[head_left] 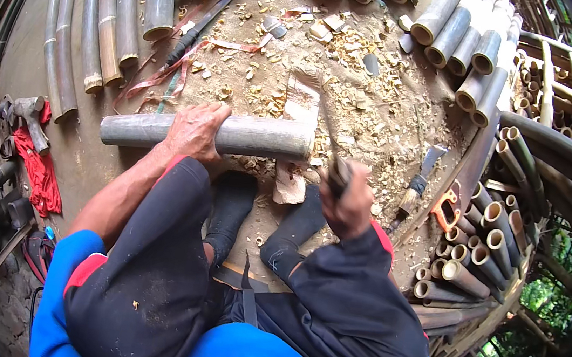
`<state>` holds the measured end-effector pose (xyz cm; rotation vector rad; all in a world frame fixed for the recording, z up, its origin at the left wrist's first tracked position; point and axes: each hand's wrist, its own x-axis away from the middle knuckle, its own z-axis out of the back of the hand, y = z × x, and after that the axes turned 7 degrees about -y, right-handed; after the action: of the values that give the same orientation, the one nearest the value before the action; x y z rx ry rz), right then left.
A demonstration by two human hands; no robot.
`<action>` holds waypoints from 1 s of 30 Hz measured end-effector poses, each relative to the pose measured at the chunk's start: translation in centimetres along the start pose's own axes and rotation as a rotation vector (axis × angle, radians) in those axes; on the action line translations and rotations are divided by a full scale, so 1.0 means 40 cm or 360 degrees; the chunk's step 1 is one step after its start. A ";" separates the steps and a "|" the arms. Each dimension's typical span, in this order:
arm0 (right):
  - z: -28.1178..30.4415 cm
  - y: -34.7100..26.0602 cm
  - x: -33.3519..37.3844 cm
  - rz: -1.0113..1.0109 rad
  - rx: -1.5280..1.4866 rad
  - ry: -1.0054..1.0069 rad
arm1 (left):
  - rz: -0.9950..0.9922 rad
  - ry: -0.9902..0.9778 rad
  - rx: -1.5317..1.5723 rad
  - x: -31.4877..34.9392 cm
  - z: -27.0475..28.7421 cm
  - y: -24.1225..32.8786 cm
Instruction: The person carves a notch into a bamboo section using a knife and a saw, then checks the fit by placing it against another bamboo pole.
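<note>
My left hand (196,131) grips a grey-green bamboo section (262,138) that lies crosswise over a wooden chopping block (290,185) in front of my feet. My right hand (347,203) is closed around the dark handle of a chopping knife (337,172). Its blade points up toward the bamboo's right cut end and is blurred. My black-socked feet (230,204) rest on the ground below the bamboo, on either side of the block.
Cut bamboo poles lie in rows at the upper left (106,24), along the top, and stacked at the right (475,249). Wood chips (353,80) cover the ground ahead. A hammer (30,118) and red cloth (36,171) lie left; a small hatchet (418,183) and an orange-handled saw (446,209) right.
</note>
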<state>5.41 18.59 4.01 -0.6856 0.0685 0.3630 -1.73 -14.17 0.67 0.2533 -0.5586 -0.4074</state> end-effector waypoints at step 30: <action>0.003 0.024 -0.041 -0.0679 0.0022 -0.0790 | 0.0043 0.0559 -0.0197 0.040 -0.136 -0.024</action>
<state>3.52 18.86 3.82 -0.5626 -0.5394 0.1127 2.24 -15.06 -3.37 0.1922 -0.1913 -0.3594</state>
